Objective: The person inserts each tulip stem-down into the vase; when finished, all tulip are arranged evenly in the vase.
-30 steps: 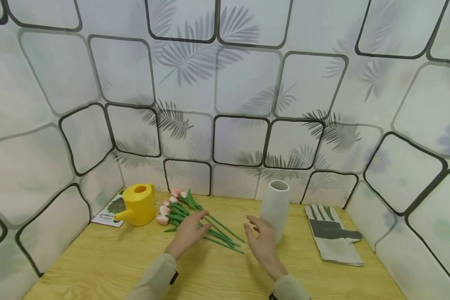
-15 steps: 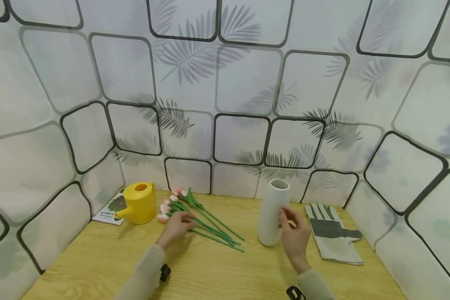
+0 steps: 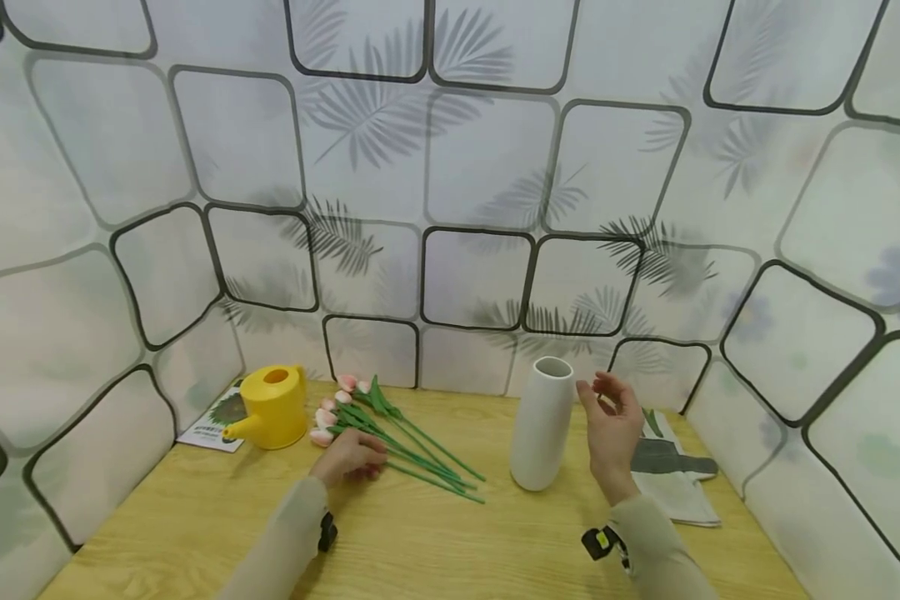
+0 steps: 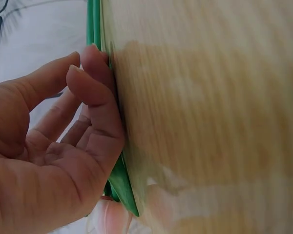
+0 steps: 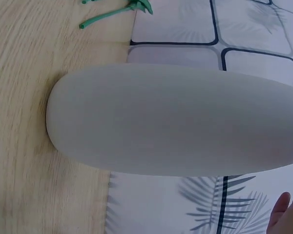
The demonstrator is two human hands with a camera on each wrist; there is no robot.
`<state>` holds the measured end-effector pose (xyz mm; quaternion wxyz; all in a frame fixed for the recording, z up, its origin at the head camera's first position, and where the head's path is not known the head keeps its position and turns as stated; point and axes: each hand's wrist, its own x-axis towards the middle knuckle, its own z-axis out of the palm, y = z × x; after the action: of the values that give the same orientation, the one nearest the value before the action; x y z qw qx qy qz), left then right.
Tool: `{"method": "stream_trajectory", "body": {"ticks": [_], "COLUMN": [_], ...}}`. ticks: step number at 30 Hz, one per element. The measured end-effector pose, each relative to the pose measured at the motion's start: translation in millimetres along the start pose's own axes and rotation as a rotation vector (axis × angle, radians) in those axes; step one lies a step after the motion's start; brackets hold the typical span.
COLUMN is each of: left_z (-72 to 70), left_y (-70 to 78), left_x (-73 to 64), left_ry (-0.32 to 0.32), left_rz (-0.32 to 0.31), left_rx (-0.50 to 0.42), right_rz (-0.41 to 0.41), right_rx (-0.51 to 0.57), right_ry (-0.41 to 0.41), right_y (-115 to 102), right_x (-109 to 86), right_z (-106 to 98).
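Head view: 2 hands [image 3: 351,454] [image 3: 613,427], several tulips [image 3: 351,413], 1 vase [image 3: 542,433], 1 watering can [image 3: 273,410].

Head view, eight o'clock: yellow spouted watering can [image 3: 273,408], white rectangular flower-printed card [image 3: 212,429]; four o'clock: grey-and-white fabric glove [image 3: 667,461].

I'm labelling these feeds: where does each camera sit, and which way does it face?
Head: on the person's head, facing forward and down over the table; the left hand, right hand and both sleeves show.
Left wrist: on the left wrist, facing that hand's palm side, with green stems beyond; much of the hand shows.
Right wrist: on the right wrist, facing the white vase side-on; only a bit of hand shows, lower right.
Head and right wrist share the vase.
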<state>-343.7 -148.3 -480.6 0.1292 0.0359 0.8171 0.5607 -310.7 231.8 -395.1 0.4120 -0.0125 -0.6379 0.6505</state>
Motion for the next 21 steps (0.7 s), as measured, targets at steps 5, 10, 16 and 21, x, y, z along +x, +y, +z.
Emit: {"method": "stream_trajectory", "body": {"ticks": [5,10,16,21], "left_z": [-1.5,-1.6,3.0,7.0], "left_y": [-0.3,0.1,2.1,4.0], "left_x": [1.7,3.1,1.5,0.5], "left_ry": [-0.013,-0.016,0.064,0.178], "left_rz": [0.000,-0.004,-0.048,-0.041], "left_rx": [-0.025,-0.061,-0.109,-0.110], "right_rz": [0.053,0.075,0.082,0.113], "right_rx": [-0.010,-0.022,0.001,-0.025], "right_ry": [-0.108,-0.188,-0.250,-0.302], "right_y": [1.9,3.7,6.3,5.8], "right_x": [7.0,6.7,5.1,4.3], "right_z": [2.1,3.8,7.4,7.7]}}
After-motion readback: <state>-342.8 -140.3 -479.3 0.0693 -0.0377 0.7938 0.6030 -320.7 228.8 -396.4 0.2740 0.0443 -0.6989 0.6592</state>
